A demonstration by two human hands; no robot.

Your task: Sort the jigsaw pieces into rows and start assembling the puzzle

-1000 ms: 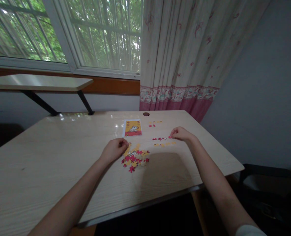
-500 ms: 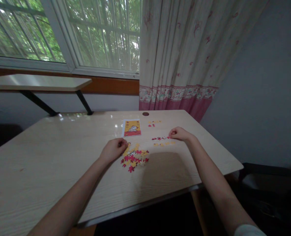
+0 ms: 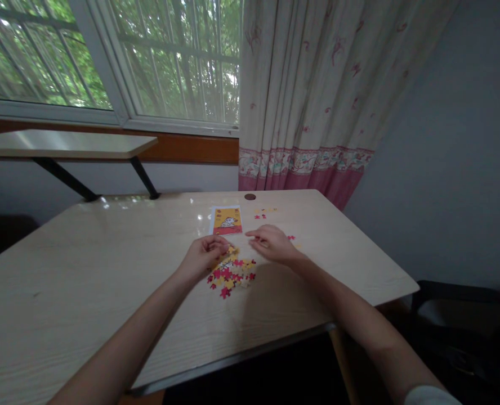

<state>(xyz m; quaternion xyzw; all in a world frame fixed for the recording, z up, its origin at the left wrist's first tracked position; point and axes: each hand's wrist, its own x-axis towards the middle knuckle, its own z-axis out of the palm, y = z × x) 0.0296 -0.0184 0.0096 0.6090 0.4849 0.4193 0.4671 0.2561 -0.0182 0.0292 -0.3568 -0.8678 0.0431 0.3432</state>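
Note:
My left hand (image 3: 205,254) pinches a yellow puzzle piece (image 3: 232,249) at the upper edge of a loose pile of jigsaw pieces (image 3: 228,275) in red, yellow and white. To the right of the pile, my right hand (image 3: 272,243) hovers with its index finger stretched toward the left hand and nothing visible in its fingers. It covers most of two rows of pieces; a few red ones (image 3: 291,237) show past the wrist. Behind the hands lies a picture card (image 3: 227,221) with a white animal on yellow and red.
Small rows of yellow and red pieces (image 3: 260,216) lie right of the card. A round dark cable hole (image 3: 250,197) is near the table's back edge. A raised shelf (image 3: 68,143) stands at the back left, and a curtain (image 3: 300,112) hangs behind the table (image 3: 106,281).
My right hand has left the end of the red row and moved left toward my left hand, its fingers opening. My left hand has shifted slightly right with a yellow puzzle piece now showing.

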